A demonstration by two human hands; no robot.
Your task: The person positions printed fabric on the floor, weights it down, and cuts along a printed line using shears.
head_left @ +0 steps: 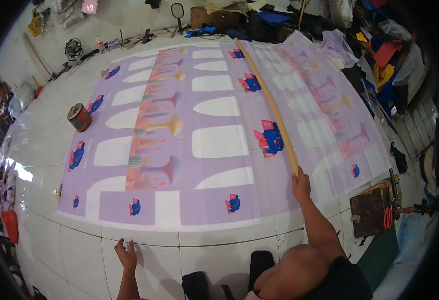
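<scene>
A large sheet of printed lilac fabric lies spread on the tiled floor, with white panels, orange and purple horn shapes and blue-and-pink figures on it. My right hand is closed round the near end of a long wooden stick. The stick runs away from me across the fabric to its far edge. To the right of the stick, the cloth looks layered, with the print showing faintly. My left hand is open above the tiles, just short of the fabric's near edge, holding nothing.
A rusty round can rests at the fabric's left edge. On the right stand a brown box and a pile of cloths and bags. A small fan and a racket-shaped thing are at the back wall.
</scene>
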